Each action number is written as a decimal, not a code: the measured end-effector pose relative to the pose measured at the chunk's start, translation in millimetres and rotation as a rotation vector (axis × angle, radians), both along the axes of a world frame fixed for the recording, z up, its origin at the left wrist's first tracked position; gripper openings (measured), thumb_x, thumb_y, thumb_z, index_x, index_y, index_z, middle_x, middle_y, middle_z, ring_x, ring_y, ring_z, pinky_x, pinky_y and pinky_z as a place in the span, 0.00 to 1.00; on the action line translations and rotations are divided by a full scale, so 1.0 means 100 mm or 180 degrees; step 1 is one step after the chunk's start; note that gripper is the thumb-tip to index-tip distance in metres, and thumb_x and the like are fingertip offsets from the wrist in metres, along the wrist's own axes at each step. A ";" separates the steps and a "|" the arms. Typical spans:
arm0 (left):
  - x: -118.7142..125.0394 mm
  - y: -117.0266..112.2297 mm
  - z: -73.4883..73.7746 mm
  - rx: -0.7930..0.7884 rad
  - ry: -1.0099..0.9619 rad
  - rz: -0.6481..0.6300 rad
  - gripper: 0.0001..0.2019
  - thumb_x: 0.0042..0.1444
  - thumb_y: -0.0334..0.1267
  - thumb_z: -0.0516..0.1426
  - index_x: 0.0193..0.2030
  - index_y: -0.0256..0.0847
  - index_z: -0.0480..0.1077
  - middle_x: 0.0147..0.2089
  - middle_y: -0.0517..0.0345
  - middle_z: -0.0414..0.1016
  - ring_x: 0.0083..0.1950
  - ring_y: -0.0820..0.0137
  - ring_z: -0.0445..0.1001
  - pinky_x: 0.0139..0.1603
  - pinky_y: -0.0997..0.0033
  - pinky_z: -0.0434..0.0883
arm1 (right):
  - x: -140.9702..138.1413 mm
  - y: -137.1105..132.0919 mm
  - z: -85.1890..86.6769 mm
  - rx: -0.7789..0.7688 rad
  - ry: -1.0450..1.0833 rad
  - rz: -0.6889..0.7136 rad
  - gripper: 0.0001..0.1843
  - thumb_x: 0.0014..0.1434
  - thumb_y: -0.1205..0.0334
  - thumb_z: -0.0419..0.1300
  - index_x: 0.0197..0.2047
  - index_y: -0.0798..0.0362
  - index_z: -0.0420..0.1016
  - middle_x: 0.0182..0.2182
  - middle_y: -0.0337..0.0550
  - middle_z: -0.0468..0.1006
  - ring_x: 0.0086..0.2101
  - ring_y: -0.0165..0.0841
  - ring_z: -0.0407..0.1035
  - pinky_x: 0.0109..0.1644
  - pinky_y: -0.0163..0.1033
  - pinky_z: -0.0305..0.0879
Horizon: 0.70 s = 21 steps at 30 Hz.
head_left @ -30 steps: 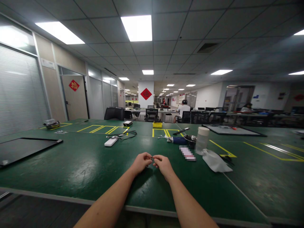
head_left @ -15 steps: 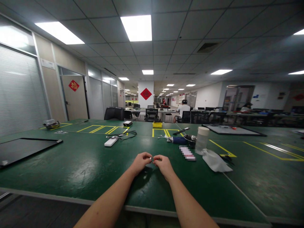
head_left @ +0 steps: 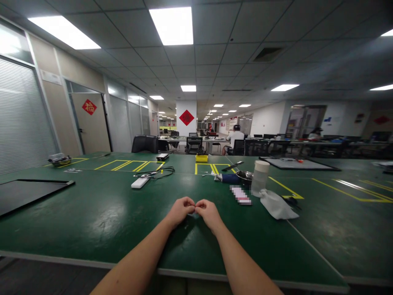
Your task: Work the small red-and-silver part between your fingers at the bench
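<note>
My left hand (head_left: 181,210) and my right hand (head_left: 208,210) meet fingertip to fingertip over the green table (head_left: 116,233). Both are closed in a pinch. Whatever sits between the fingers is too small and too covered to name; a pale bit shows just below the fingertips. The nearest thing to my right hand is a pink and white blurred-out rectangle (head_left: 240,195) lying on the table. A white power strip (head_left: 140,182) with a dark cable (head_left: 166,171) lies beyond my left hand.
To the right stand a translucent cylinder (head_left: 259,180), a white cloth bag (head_left: 278,206), a metal bowl (head_left: 245,176) and a dark blue roll (head_left: 231,178). A black flat panel (head_left: 27,194) lies at left. A small yellow box (head_left: 202,157) is farther back. A person (head_left: 236,137) sits in the distance.
My hands have drawn together until the fingertips touch. The small whitish piece seen earlier at my left fingertips is now mostly covered. The view has shifted slightly.
</note>
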<state>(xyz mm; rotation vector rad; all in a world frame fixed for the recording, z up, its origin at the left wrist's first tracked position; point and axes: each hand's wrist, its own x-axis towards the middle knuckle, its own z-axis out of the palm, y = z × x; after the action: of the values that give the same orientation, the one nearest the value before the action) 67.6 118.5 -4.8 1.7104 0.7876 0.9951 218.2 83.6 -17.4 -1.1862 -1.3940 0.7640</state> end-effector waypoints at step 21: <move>0.07 0.53 0.45 -0.1415 -0.0771 -0.0432 0.11 0.44 0.34 0.64 0.35 0.34 0.69 0.32 0.54 0.73 0.32 0.74 0.71 0.36 0.74 0.69 | 0.24 0.41 0.85 0.1000 -0.2532 0.0368 0.07 0.58 0.69 0.55 0.36 0.52 0.74 0.34 0.42 0.73 0.36 0.32 0.68 0.42 0.34 0.61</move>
<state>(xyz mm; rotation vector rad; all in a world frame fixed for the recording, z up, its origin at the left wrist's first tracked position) 74.7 171.9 39.8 1.2190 0.6648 0.8398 242.2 124.4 67.6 -1.2109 -2.1527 0.1072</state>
